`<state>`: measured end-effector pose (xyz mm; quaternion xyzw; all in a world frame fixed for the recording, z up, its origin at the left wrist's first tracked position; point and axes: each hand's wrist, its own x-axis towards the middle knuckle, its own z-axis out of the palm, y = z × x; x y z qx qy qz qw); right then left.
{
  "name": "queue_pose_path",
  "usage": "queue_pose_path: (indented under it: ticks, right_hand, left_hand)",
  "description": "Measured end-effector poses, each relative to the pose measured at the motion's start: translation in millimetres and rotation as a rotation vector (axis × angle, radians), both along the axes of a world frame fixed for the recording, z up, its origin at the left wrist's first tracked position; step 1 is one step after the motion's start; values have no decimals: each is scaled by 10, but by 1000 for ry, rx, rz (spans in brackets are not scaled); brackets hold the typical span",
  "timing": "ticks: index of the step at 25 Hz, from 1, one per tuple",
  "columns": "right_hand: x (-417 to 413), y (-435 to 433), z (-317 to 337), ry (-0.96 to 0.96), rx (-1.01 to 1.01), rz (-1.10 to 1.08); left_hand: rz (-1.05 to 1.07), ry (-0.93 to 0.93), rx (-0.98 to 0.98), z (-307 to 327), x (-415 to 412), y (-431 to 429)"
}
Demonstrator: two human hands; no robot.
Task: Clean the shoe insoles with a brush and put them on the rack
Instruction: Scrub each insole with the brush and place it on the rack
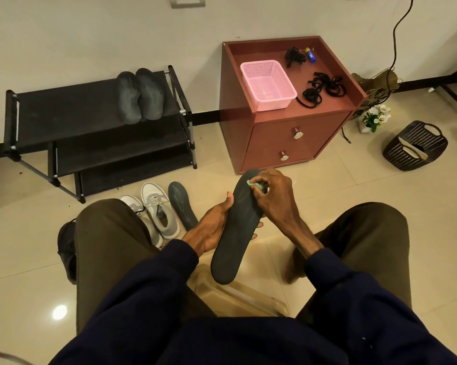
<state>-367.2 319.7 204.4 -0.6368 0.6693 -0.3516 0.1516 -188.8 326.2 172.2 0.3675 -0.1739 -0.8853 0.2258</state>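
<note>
Left hand (213, 225), frame centre: fingers curled under dark insole (232, 233), gripping its edge. Right hand (273, 198): fingertips pinching small green brush (255, 185) against the insole's upper end. Second insole (182, 205) on floor beside grey shoes (153, 212). Rack (90, 122), upper left, bears two insoles (140, 94).

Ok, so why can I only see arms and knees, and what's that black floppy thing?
The camera sits on the person's head and looks down, so you see just their knees, sleeves and bare hands. The left hand holds a dark insole, the pad from inside a shoe. The right hand pinches a small green brush against its far end. On the floor lie a second insole and grey-and-white shoes. On the black rack rest two more insoles. The brown cabinet carries a pink basket and black laces.
</note>
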Motion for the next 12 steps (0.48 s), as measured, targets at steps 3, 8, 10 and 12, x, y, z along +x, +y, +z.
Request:
queue_pose_path:
  ticks: [3,8,10,12]
  right_hand:
    - [50,35,25,-28,22,21]
    - [143,32,118,-55,138,153]
    - [11,-27,90,-43,63,-8]
    - [-32,-12,71,-66,51,-62]
  left_hand:
    - [-22,10,-6,36,10,13]
    - [24,0,-10,39,37,15]
    - [-39,17,-12,11,53,1]
    - [-72,17,-27,22,53,8]
